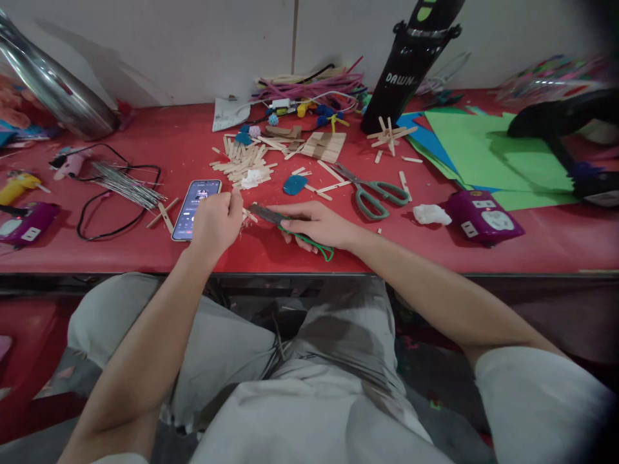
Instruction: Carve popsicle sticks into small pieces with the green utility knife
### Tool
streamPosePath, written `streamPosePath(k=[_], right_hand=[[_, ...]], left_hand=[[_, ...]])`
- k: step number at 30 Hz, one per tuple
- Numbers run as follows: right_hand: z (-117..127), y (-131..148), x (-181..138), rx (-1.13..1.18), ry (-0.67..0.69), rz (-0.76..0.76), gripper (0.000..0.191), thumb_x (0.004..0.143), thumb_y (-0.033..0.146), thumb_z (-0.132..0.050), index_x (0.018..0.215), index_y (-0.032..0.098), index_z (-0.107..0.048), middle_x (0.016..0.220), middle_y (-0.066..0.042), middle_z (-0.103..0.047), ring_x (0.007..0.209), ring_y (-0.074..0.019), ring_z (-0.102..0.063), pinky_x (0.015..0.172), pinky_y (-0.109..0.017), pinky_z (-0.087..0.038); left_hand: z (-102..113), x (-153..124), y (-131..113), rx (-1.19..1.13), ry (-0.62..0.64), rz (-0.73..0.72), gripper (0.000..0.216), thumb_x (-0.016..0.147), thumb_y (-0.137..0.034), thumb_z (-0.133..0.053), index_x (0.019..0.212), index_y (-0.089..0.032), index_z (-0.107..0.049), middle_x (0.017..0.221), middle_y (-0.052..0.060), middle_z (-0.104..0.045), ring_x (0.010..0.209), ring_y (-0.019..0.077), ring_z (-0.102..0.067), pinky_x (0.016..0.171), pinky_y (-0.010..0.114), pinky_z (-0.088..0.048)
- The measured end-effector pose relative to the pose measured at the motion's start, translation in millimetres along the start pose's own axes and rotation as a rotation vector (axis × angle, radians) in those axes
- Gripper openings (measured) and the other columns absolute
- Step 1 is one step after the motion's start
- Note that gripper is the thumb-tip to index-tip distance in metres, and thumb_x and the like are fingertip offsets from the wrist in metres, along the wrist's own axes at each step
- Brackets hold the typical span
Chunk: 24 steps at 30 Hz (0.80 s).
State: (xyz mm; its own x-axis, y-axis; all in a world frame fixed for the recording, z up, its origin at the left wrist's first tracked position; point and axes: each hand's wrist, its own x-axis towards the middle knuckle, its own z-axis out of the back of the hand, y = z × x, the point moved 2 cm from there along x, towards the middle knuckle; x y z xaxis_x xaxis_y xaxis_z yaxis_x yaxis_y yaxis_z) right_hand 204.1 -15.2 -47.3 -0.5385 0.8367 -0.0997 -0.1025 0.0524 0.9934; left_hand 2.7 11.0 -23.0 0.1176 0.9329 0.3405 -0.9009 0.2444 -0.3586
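My right hand (316, 225) is closed round a green-handled cutting tool (275, 217) whose dark blade points left, low over the red table (145, 248). My left hand (216, 222) is closed in a pinch on a small wooden stick piece (249, 216) right at the blade's tip. A phone (196, 209) with a lit screen lies just left of my left hand. A pile of wooden craft sticks (244, 164) sits behind the hands.
Green-handled scissors (374, 193) lie right of the hands, with a white wad (432, 214) and a purple device (483, 218) beyond. Green and blue paper sheets (488, 158), a black bottle (411, 61), tangled cords (314, 87), a black cable (118, 193), metal wires and another purple device (24, 222) surround.
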Motion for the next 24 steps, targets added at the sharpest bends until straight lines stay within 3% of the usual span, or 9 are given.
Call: streamPosePath(k=[24], right_hand=[[-0.9, 1.4, 0.6, -0.027, 0.003, -0.017, 0.053, 0.094, 0.011, -0.047, 0.147, 0.017, -0.048, 0.066, 0.004, -0.061, 0.039, -0.0045, -0.047, 0.037, -0.016, -0.043]], left_hand=[[0.9, 0.8, -2.5, 0.006, 0.034, 0.037, 0.049, 0.097, -0.03, -0.039, 0.052, -0.022, -0.023, 0.051, -0.003, -0.026, 0.05, 0.0124, -0.025, 0.06, 0.036, -0.018]])
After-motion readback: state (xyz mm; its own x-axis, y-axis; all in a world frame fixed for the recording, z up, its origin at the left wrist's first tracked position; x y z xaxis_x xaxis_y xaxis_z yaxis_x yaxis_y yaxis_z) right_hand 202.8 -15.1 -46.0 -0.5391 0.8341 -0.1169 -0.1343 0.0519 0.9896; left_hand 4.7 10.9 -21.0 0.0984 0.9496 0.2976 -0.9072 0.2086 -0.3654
